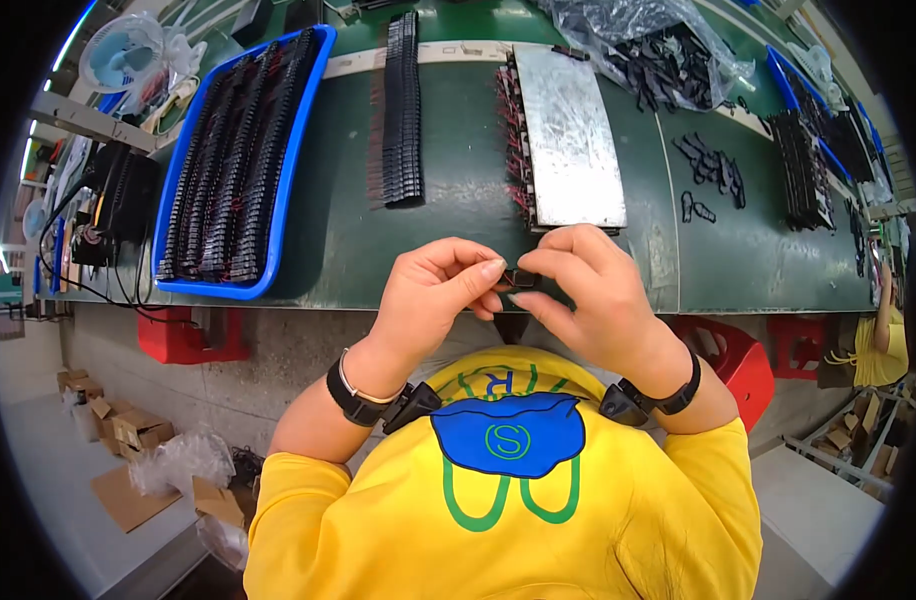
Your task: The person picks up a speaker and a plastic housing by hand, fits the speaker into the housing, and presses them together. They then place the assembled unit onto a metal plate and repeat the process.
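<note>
Close to the table's near edge, a small black plastic part [522, 279] with what looks like thin reddish wire sits between my two hands. The thumb and forefinger of my right hand [590, 278] grip its right side. My left hand [440, 284] pinches at its left end, where the wire appears; the fingers hide the exact hold. Just beyond them lies a scuffed metal plate [570, 140] over a row of black parts, with red wires [519, 160] sticking out along its left side. Left of that stands a long row of black parts [402, 110] with wires.
A blue tray [284, 230] packed with rows of black wired parts is at the left. Loose black pieces [713, 170] and a clear plastic bag [668, 50] of black pieces lie to the right. Red stools [728, 365] stand below the table [458, 110]. Another person [881, 340] is at far right.
</note>
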Motion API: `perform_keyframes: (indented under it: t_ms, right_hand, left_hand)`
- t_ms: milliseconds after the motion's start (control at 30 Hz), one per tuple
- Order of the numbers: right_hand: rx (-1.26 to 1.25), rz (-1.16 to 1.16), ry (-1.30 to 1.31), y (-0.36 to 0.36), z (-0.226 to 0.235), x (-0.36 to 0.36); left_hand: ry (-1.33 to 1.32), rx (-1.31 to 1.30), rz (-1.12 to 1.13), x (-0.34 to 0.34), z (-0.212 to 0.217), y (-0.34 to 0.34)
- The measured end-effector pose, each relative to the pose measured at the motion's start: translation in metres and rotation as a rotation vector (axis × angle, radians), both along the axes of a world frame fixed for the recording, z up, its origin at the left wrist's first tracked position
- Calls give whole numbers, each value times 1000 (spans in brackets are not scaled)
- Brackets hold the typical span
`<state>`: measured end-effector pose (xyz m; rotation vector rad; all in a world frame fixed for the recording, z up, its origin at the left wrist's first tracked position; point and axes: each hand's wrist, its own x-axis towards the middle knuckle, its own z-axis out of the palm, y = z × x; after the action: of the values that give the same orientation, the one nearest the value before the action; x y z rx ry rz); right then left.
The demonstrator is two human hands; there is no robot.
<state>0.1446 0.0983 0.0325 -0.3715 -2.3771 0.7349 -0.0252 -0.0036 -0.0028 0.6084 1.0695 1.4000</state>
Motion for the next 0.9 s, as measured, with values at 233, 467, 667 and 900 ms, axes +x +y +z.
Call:
perform_keyframes:
  t_ms: [233, 467, 667, 900]
  right_hand:
    - [-641, 55, -105, -9, -9, 9]
    - [-1052, 92, 52, -16, -28, 15]
    - [-1060, 133, -4, -17, -22, 19]
    - [-1090, 127, -38, -17, -28, 20]
  left_hand:
    - [147, -31, 21, 8, 4, -12]
    - [518, 240, 65, 15, 0, -20]
    - [736, 388, 110, 15, -5, -21]
    - [985, 492, 83, 18, -2, -20]
